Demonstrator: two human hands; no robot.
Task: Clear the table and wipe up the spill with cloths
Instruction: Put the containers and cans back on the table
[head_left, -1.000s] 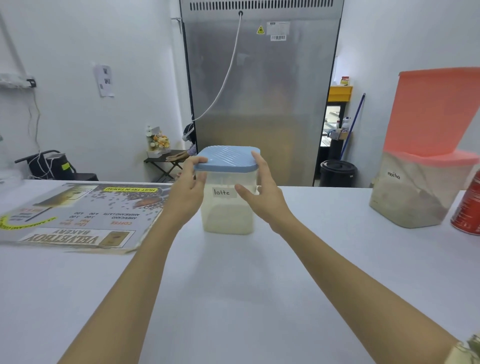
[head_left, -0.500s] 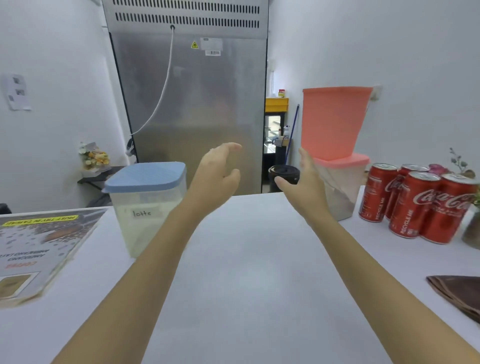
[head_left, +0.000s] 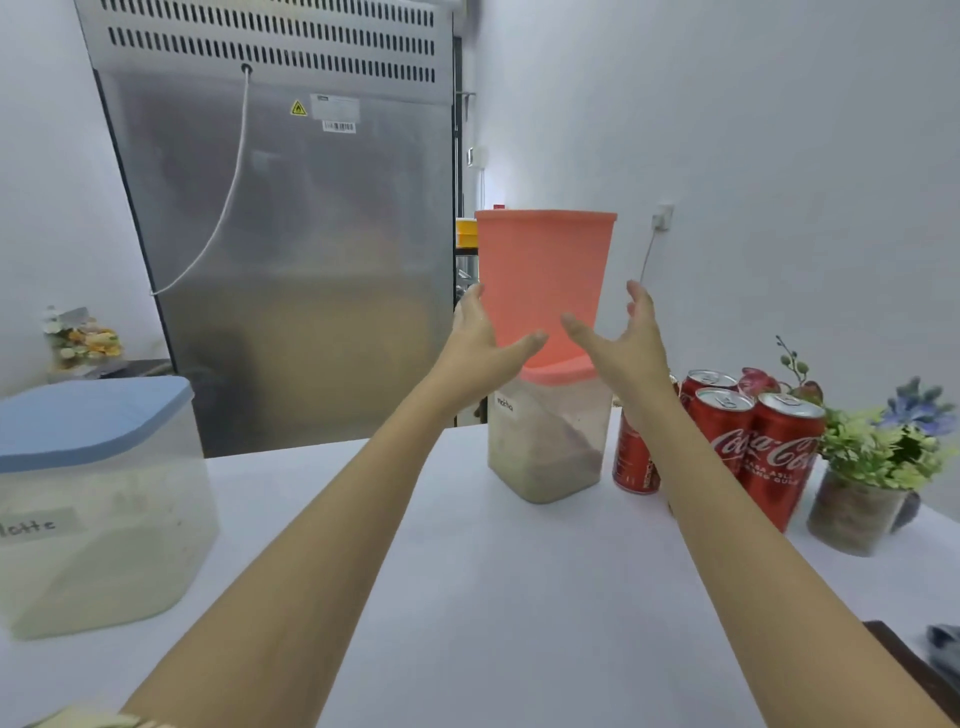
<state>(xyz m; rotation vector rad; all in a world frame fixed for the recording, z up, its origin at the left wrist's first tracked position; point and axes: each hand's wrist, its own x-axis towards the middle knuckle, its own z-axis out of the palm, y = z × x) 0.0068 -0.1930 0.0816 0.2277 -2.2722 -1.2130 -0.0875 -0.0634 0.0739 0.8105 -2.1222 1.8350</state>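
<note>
Hands frame the salmon-lidded container (head_left: 545, 291).
Your left hand (head_left: 480, 345) and right hand (head_left: 626, 345) flank it, fingers spread, gripping nothing.

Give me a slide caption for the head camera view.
Both open hands, left and right, reach for the pink-lidded mocha container.

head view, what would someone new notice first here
Both hands, left hand and right hand, reach open toward the tall pink container stacked on the mocha container at the table's far edge. Red Coca-Cola cans stand just right of it, and a blue-lidded latte container sits near left.
</note>
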